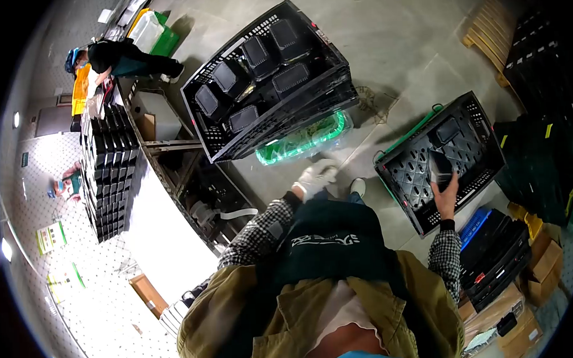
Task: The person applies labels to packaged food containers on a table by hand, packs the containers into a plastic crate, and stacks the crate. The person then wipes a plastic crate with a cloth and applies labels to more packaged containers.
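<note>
My right hand (447, 198), bare, grips a black plastic food container (440, 165) by its near end, low inside a black crate (420, 220) on the right. A second black container (447, 130) lies in the far part of that crate. My left hand (315, 180) wears a white glove and hangs in front of my apron with its fingers loosely apart, nothing in them. Beyond it stand stacked black crates (272, 126), the top one holding several lidded black containers (255, 53). A green-rimmed clear bag or liner (307, 139) sits beside the stack, nearest my left hand.
On the left, a white table (165, 215) carries tall stacks of black trays (109, 172). A co-worker (121, 58) bends over the table's far end. Folded black crates (496, 254) and cardboard boxes (542, 268) stand at right, with a wooden pallet (491, 36) farther off.
</note>
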A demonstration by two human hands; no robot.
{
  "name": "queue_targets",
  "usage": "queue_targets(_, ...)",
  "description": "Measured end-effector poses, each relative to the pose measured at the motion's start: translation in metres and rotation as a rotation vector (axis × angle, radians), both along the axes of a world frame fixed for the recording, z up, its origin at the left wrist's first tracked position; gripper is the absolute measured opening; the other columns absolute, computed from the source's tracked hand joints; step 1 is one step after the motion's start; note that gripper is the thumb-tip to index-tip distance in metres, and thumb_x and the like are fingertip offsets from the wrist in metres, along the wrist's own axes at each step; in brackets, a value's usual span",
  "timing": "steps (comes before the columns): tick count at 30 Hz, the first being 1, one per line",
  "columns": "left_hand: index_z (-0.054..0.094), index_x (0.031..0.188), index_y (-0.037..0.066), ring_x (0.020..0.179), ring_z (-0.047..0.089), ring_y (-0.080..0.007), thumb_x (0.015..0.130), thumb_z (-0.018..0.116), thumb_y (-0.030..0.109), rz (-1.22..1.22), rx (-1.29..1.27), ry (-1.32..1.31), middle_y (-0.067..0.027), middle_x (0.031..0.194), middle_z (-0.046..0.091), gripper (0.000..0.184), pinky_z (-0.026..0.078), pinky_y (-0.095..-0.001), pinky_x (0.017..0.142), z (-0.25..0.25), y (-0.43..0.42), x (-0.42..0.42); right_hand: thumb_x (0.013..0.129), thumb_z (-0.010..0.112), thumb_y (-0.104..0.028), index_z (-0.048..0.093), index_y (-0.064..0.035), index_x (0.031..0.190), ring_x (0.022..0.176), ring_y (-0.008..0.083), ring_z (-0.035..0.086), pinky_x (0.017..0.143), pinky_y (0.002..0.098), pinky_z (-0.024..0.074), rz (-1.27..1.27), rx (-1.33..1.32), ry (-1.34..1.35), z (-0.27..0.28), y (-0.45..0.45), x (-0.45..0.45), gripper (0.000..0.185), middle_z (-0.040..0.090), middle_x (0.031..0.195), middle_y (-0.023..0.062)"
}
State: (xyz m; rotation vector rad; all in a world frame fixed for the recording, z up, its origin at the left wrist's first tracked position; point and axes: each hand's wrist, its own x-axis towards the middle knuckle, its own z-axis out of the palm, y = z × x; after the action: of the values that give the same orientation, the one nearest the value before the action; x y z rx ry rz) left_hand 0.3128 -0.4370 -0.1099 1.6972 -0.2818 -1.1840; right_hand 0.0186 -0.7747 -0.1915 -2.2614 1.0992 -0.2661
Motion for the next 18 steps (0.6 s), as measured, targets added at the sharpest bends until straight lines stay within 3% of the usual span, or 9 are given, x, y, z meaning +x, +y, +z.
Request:
queue_targets(3, 0.057, 0.117, 0.001, 0.095, 0.06, -0.0186, 0.088, 0.062, 0.016, 0.094, 0.107, -0.307, -0.009, 0.107, 0.063, 0.033, 0.049, -0.0307, 0.084, -0.026, 0.066, 0.035, 0.087, 0.067, -0.025, 0.027, 0.0037, 0.14, 0.128, 0.027, 0.039, 0.105, 0.0344, 0.0323, 0.089, 0.341, -0.179, -0.031, 0.013, 0.026, 0.072, 0.033, 0.142, 0.0204)
queue_targets(5, 0.058, 0.116, 0.001, 0.103, 0.057, -0.0195, 0.088, 0.063, 0.016, 0.386, 0.099, -0.441, -0.0098, 0.113, 0.061, 0.033, 0.046, -0.0309, 0.09, -0.029, 0.109, 0.062, 0.089, 0.065, -0.024, 0.031, 0.0022, 0.139, 0.12, 0.0237, 0.047, 0.099, 0.0316, 0.0386, 0.007, 0.573, -0.244, -0.049, 0.019, 0.059, 0.066, 0.043, 0.135, 0.0172)
queue_targets(6, 0.058, 0.117, 0.001, 0.106, 0.055, -0.0182, 0.087, 0.064, 0.015, 0.484, 0.112, -0.524, -0.0096, 0.117, 0.059, 0.033, 0.044, -0.0297, 0.092, -0.041, 0.137, 0.08, 0.089, 0.065, -0.024, 0.035, 0.0018, 0.136, 0.113, 0.0215, 0.052, 0.094, 0.0304, 0.0416, 0.044, 0.547, -0.192, -0.045, 0.021, 0.081, 0.062, 0.048, 0.128, 0.0163)
queue_targets(7, 0.05, 0.127, 0.001, 0.087, 0.057, -0.0135, 0.09, 0.06, 0.012, 0.522, 0.126, -0.58, -0.0065, 0.112, 0.058, 0.04, 0.049, -0.0264, 0.075, -0.053, 0.171, 0.103, 0.089, 0.065, -0.024, 0.04, 0.0014, 0.133, 0.106, 0.0193, 0.056, 0.089, 0.0292, 0.0445, 0.085, 0.521, -0.144, -0.04, 0.024, 0.108, 0.058, 0.054, 0.121, 0.0153)
queue_targets(9, 0.045, 0.129, 0.003, 0.076, 0.056, -0.0098, 0.089, 0.059, 0.008, 0.826, 0.138, -0.426, -0.005, 0.104, 0.059, 0.043, 0.048, -0.0234, 0.061, -0.041, 0.203, 0.141, 0.088, 0.065, -0.027, 0.048, 0.001, 0.126, 0.095, 0.0219, 0.063, 0.081, 0.0316, 0.0489, 0.148, 0.405, -0.164, -0.032, 0.028, 0.168, 0.05, 0.062, 0.11, 0.0157)
queue_targets(12, 0.046, 0.127, 0.001, 0.085, 0.057, -0.0156, 0.082, 0.067, 0.011, 0.928, 0.436, -0.77, -0.0049, 0.095, 0.061, 0.051, 0.048, -0.0296, 0.08, -0.066, 0.272, 0.223, 0.089, 0.064, -0.028, 0.052, -0.0004, 0.12, 0.094, 0.0246, 0.064, 0.079, 0.0328, 0.0497, 0.243, 0.307, -0.339, -0.004, 0.027, 0.284, 0.043, 0.063, 0.106, 0.0172)
queue_targets(15, 0.036, 0.138, 0.004, 0.109, 0.055, -0.0256, 0.079, 0.072, 0.028, 0.879, 0.855, -0.739, -0.0179, 0.125, 0.055, 0.073, 0.046, -0.0343, 0.088, -0.106, 0.322, 0.302, 0.087, 0.064, -0.031, 0.052, 0.0013, 0.12, 0.102, 0.0314, 0.06, 0.087, 0.0376, 0.0477, 0.271, 0.115, -0.318, 0.025, 0.026, 0.397, 0.047, 0.06, 0.113, 0.0204)
queue_targets(17, 0.032, 0.141, 0.007, 0.118, 0.051, -0.0279, 0.08, 0.072, 0.033, 0.974, 0.73, -0.31, -0.0195, 0.136, 0.046, 0.078, 0.046, -0.0384, 0.089, -0.047, 0.271, 0.309, 0.085, 0.064, -0.037, 0.05, 0.0033, 0.122, 0.112, 0.0358, 0.053, 0.095, 0.0406, 0.0427, 0.281, -0.032, -0.22, 0.028, 0.026, 0.459, 0.056, 0.056, 0.12, 0.0232)
queue_targets(18, 0.04, 0.136, 0.007, 0.108, 0.055, -0.0257, 0.081, 0.071, 0.033, 0.933, 0.681, -0.307, -0.0149, 0.124, 0.056, 0.069, 0.048, -0.0398, 0.083, -0.076, 0.284, 0.329, 0.084, 0.063, -0.042, 0.047, 0.0039, 0.126, 0.118, 0.0374, 0.047, 0.1, 0.0419, 0.0386, 0.326, -0.006, -0.162, 0.032, 0.025, 0.483, 0.064, 0.052, 0.125, 0.0248)
